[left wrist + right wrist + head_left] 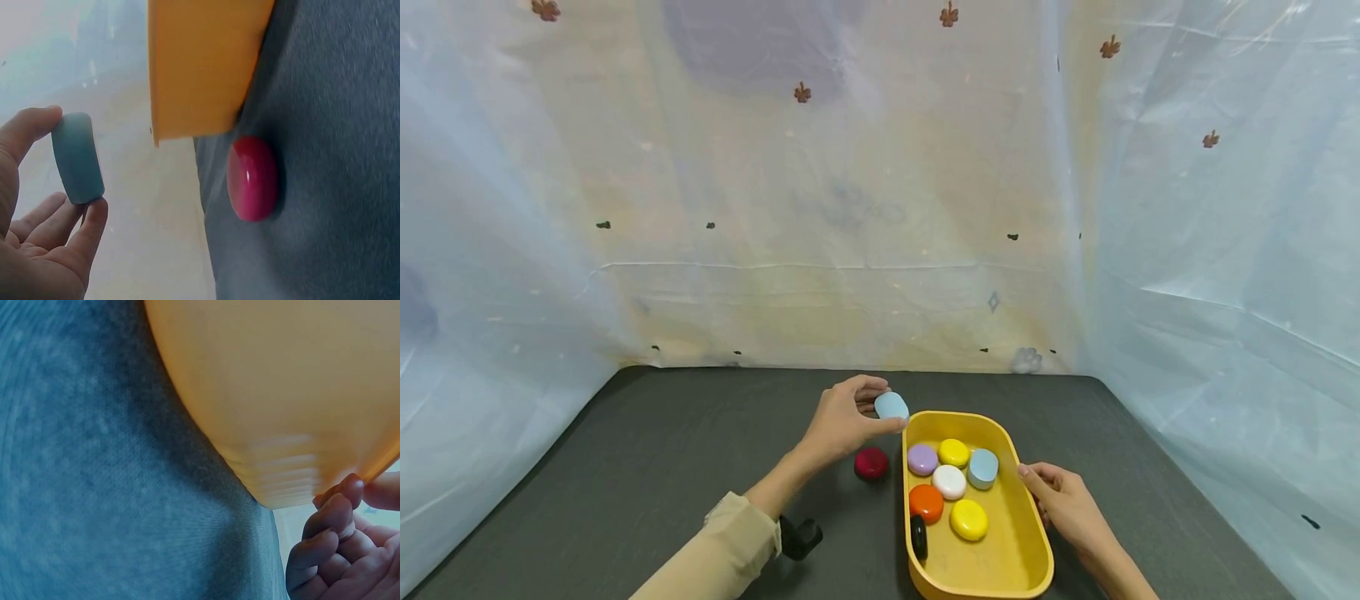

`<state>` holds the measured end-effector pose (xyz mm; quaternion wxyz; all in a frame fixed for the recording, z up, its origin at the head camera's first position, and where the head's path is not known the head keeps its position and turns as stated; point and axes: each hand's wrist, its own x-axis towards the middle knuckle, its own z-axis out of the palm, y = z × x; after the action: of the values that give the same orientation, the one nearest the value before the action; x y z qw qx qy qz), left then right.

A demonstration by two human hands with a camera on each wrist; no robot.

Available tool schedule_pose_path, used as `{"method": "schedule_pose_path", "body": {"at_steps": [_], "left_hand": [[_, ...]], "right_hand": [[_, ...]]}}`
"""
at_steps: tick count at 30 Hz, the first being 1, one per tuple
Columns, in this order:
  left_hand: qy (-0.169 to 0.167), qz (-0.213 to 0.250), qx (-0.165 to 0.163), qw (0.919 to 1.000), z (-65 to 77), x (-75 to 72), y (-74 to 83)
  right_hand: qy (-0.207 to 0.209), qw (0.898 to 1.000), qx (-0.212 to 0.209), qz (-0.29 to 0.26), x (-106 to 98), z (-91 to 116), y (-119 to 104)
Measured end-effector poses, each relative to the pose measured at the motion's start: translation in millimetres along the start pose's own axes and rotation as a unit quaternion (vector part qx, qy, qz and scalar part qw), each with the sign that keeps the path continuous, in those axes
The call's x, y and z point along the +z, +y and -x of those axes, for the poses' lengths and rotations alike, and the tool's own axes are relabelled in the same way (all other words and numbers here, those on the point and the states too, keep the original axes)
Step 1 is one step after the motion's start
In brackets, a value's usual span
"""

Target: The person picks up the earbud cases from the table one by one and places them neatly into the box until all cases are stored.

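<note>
Between thumb and fingers, my left hand [844,419] pinches a light blue rounded block [891,406] just off the far left corner of a yellow tray [1022,575]. The left wrist view shows that block [78,157] edge-on, raised above the table. My right hand [1066,504] grips the tray's right rim, thumb on top and fingers curled against the outer wall [250,375]. Inside the tray lie smooth pieces: a purple one [922,459], a white one [949,482], an orange one [926,504], a black one [918,537], two yellow ones [968,520] and another light blue one [982,468].
A dark red rounded piece [871,463] lies on the dark grey table [700,450], left of the tray and below my left forearm. A black strap piece [801,538] sticks out at the left wrist. Pale plastic sheeting [850,183] hangs around the table's back and sides.
</note>
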<state>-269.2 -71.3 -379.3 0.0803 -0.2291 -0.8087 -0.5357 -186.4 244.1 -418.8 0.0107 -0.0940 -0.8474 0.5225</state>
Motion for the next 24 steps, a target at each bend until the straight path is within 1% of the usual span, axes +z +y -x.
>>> {"method": "schedule_pose_path", "body": {"at_steps": [6, 10, 14, 18, 24], "left_hand": [[-0.020, 0.002, 0.029, 0.9994, 7.5, 7.8, 11.9], [-0.036, 0.018, 0.044, 0.9982, 11.8, 12.0, 18.2], [-0.059, 0.033, 0.051, 0.9964, 17.0, 16.8, 22.8], [-0.078, 0.032, 0.055, 0.9950, 21.9, 22.7, 25.0], [-0.092, 0.034, 0.057, 0.9936, 27.6, 31.2, 27.3]], "right_hand": [[0.000, 1.000, 0.000, -0.001, 0, 1, 0], [0.000, 1.000, -0.001, -0.003, 0, 0, 1], [0.001, 1.000, -0.002, -0.001, 0, 0, 1], [0.000, 1.000, -0.002, 0.000, 0, 0, 1], [-0.001, 1.000, 0.001, -0.002, 0, -1, 1]]}}
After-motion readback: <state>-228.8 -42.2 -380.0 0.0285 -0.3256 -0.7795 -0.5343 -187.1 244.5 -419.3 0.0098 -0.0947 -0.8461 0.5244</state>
